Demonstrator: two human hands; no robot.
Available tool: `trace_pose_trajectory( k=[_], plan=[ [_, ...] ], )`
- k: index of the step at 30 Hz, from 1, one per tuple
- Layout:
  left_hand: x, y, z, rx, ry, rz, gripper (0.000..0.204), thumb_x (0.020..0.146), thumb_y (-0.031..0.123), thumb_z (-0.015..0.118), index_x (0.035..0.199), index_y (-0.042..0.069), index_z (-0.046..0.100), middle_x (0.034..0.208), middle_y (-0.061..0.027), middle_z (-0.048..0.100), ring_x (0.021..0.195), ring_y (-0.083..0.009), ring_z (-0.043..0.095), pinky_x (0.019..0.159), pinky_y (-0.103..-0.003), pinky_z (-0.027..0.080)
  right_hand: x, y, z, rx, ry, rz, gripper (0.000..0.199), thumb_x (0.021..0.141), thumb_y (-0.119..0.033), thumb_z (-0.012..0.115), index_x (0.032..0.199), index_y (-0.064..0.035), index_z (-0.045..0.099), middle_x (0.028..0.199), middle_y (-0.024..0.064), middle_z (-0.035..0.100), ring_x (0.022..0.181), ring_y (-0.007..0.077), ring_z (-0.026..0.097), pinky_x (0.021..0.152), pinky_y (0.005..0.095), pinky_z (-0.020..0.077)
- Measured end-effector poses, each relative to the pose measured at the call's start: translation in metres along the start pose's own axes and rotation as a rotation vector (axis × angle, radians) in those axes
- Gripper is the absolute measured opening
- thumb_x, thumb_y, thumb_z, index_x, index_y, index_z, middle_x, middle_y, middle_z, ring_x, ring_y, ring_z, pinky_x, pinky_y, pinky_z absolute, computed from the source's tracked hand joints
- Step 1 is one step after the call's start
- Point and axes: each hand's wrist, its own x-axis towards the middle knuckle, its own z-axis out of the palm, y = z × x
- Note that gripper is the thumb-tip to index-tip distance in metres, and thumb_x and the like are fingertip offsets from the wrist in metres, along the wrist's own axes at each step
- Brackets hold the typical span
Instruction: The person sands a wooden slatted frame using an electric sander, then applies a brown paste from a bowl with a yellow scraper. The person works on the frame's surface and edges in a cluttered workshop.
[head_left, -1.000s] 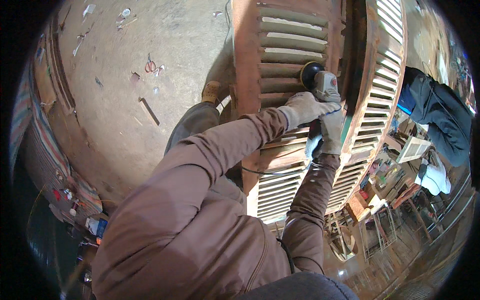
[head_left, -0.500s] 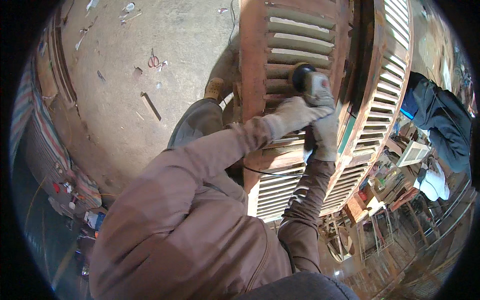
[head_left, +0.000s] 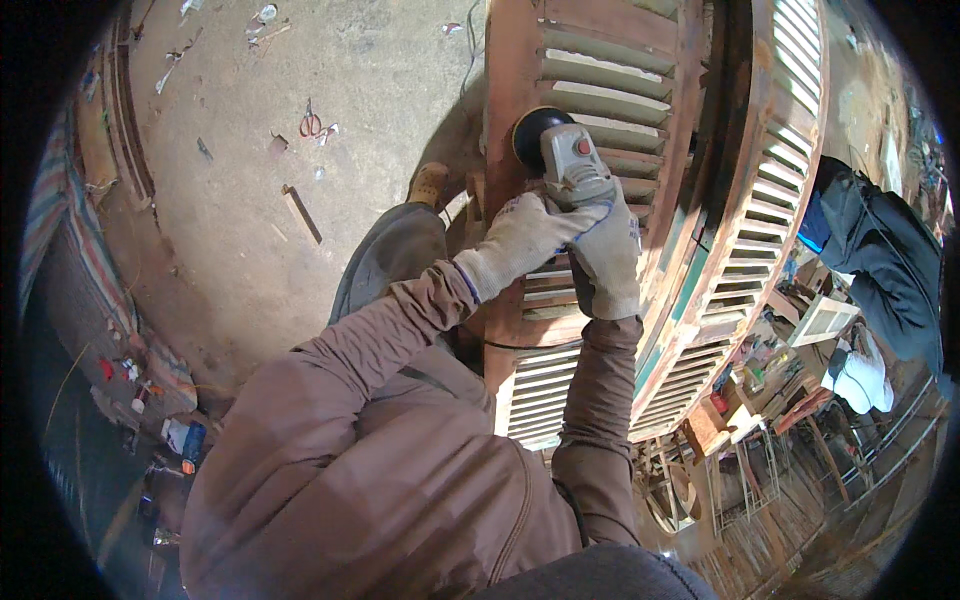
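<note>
Both my gloved hands grip an angle grinder [head_left: 573, 160] with a grey head, a red button and a round black disc [head_left: 533, 138]. My left hand [head_left: 520, 238] is wrapped round its near left side, beside the head. My right hand [head_left: 607, 250] closes round the body behind it; the fingers partly overlap. Beneath lies a reddish-brown louvred wooden shutter [head_left: 505, 60] with pale slats. The disc is over the shutter's left stile, close to the slat ends; whether it touches the wood I cannot tell. A dark cord [head_left: 535, 346] crosses the shutter below my hands.
A second louvred shutter [head_left: 765, 190] stands along the right. Scissors [head_left: 311, 123] and a wood strip [head_left: 301, 214] lie on the concrete floor [head_left: 230, 230] at left. Dark cloth [head_left: 880, 260] hangs at right, above wood scraps and a white bag [head_left: 860, 378].
The grinder has moved left, from over the slats to the shutter's left stile, and its head now tilts toward the left. Both hands have shifted left with it.
</note>
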Motion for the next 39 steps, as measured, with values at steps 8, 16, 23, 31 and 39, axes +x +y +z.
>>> trace_pose_trajectory(
  k=[8,16,23,31,39],
  plan=[
    [0.090,0.000,0.064,0.257,-0.333,0.326,0.063,0.088,0.056,0.075,0.124,0.004,0.072,0.110,-0.0145,0.076,0.100,-0.0246,0.073,0.091,-0.035,0.054,0.040,0.041,-0.052,0.013,0.027,0.122,0.060,0.084,-0.036,0.079,0.132,-0.0032,0.063,0.114,0.0209,0.074,0.103,0.0355,0.072,0.086,0.0421,0.0552],
    [0.094,0.043,0.080,0.147,-0.329,0.067,0.076,0.082,0.075,0.068,0.108,0.004,0.078,0.095,-0.0236,0.075,0.092,-0.0314,0.074,0.088,-0.040,0.056,0.055,0.085,-0.052,0.386,0.105,0.100,0.040,0.089,-0.022,0.073,0.122,-0.0018,0.066,0.105,0.0123,0.073,0.088,0.0230,0.070,0.078,0.0364,0.0557],
    [0.029,0.002,0.010,-0.264,0.045,0.230,0.075,0.088,0.067,0.068,0.109,-0.005,0.074,0.095,-0.0169,0.076,0.089,-0.0280,0.074,0.082,-0.039,0.056,0.033,-0.034,-0.022,-0.015,-0.106,0.096,0.069,0.080,-0.042,0.077,0.136,-0.0069,0.056,0.112,0.0282,0.071,0.106,0.0460,0.069,0.089,0.0514,0.0543],
    [0.083,0.055,0.077,0.023,-0.390,-0.120,0.091,0.072,0.080,0.073,0.098,-0.007,0.075,0.092,-0.0197,0.074,0.092,-0.0240,0.072,0.083,-0.036,0.055,0.060,0.117,-0.063,0.202,0.003,0.178,0.069,0.079,-0.037,0.079,0.135,-0.0042,0.058,0.110,0.0262,0.072,0.106,0.0426,0.070,0.088,0.0493,0.0551],
    [0.087,0.038,0.079,0.145,-0.374,0.043,0.081,0.081,0.078,0.066,0.095,-0.001,0.077,0.083,-0.0212,0.074,0.089,-0.0301,0.075,0.082,-0.040,0.056,0.043,0.087,-0.059,0.236,0.127,0.035,0.064,0.080,-0.034,0.079,0.133,-0.0046,0.059,0.108,0.0235,0.074,0.105,0.0401,0.072,0.087,0.0481,0.0556]
  ],
)
